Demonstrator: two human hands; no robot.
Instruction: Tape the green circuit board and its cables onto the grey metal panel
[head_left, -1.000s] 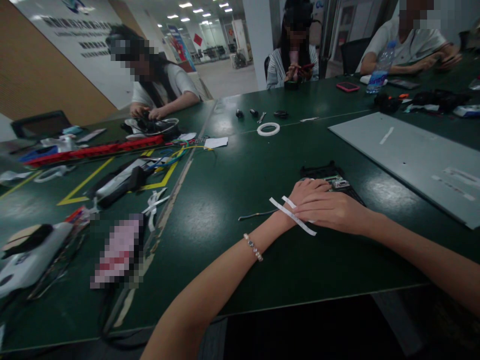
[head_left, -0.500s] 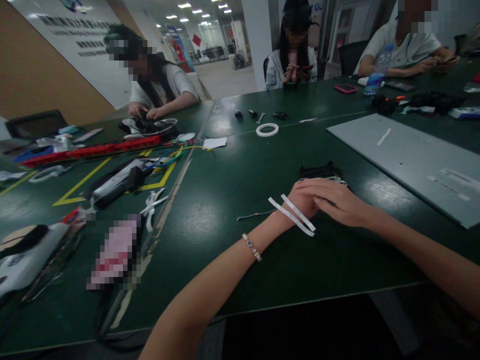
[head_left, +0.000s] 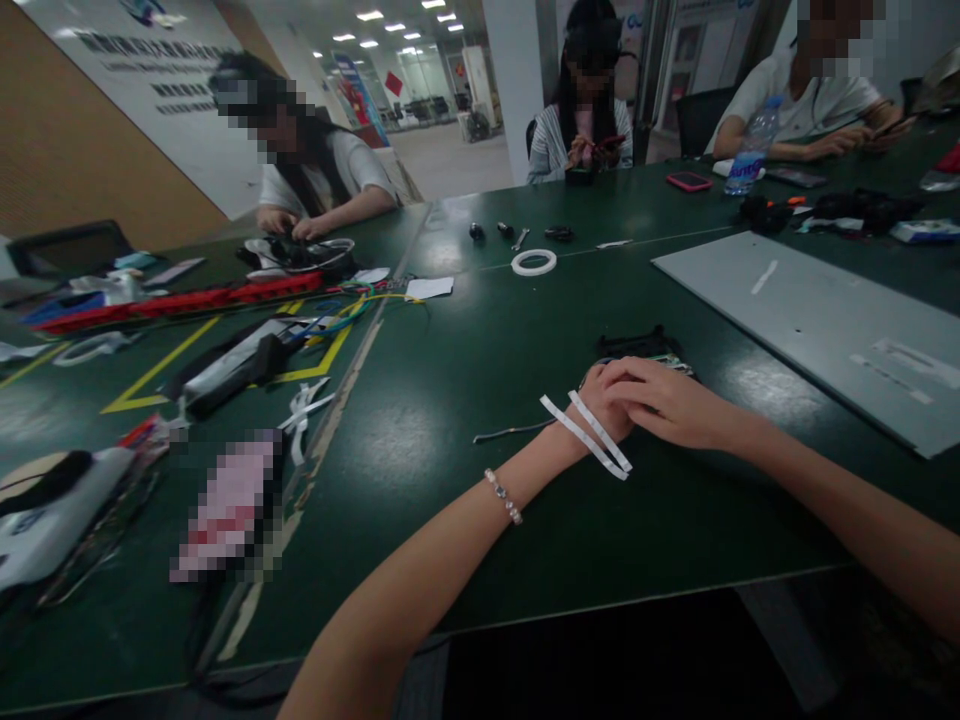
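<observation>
Where a second ago the right hand [head_left: 671,403] lay flat, its fingers now bend over the left hand [head_left: 609,408], baring both white strips [head_left: 581,436] across it; what either grip holds I cannot tell. Three people [head_left: 330,170] sit across the green bench [head_left: 405,420] in this office [head_left: 442,178]. A black device [head_left: 637,345] lies just behind the hands, partly hidden, near a grey panel [head_left: 817,320].

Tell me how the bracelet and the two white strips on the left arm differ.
The bracelet is beaded; the white strips are flat. The bracelet follows the curve of the left arm; the white strips run nearly straight, ends jutting past it. Both lie across that arm.
</observation>
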